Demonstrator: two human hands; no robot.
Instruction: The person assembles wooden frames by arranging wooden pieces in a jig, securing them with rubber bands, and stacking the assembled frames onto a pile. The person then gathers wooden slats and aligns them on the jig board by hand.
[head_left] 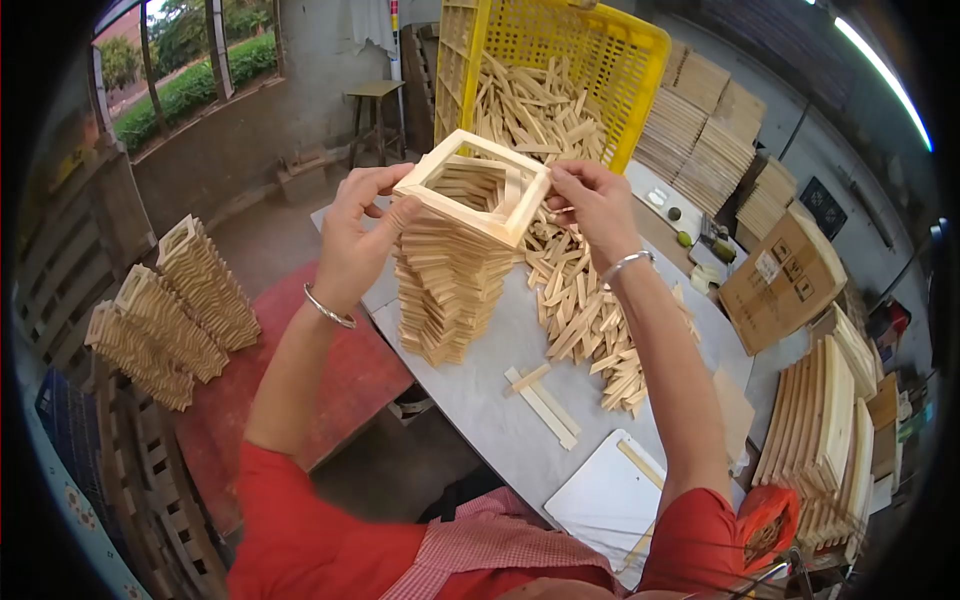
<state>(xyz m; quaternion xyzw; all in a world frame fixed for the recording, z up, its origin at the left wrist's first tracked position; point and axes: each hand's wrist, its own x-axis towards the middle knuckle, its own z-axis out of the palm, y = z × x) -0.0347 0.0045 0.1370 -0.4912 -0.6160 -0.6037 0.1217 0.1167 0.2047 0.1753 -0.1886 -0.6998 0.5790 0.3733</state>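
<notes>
A small square wooden frame (510, 228) is held between my two hands at the top of a tall stack of like frames (450, 290). My left hand (362, 228) grips its left corner, thumb against the side and fingers behind. At the right corner, my right hand (592, 200) pinches it between thumb and fingers. Whether the frame rests on the stack or hovers just above it, I cannot tell. The stack stands on the grey table, its layers twisted unevenly. Loose wooden strips (580, 300) lie in a heap right of the stack.
A yellow crate (640, 75) of wooden strips lies tipped behind the heap. A white board (605, 500) and a few strips (540, 405) are on the grey table (440, 385). More frame stacks (205, 285) stand on a red table (290, 390) at left. A cardboard box (785, 280) is at right.
</notes>
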